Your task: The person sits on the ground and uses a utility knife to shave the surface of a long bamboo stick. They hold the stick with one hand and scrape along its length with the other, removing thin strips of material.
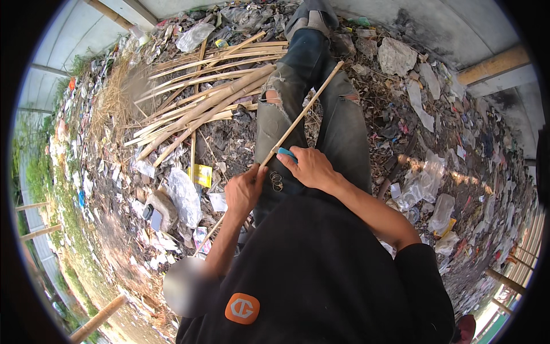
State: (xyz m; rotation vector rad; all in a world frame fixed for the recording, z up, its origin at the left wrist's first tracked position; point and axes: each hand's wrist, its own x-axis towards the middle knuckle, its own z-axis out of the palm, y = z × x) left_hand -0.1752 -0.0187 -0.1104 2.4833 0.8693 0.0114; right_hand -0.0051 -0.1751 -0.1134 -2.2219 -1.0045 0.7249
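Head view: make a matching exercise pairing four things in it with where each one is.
Things:
1. left hand
2. right hand
3. pile of split bamboo
4. yellow packet

Places:
A. on the littered ground ahead, left of the outstretched leg
B. closed around the lower part of the thin bamboo strip
C. holding a small blue tool against the strip
D. flat on the ground, just left of the left hand

Pairs: 1-B, 2-C, 3-A, 4-D
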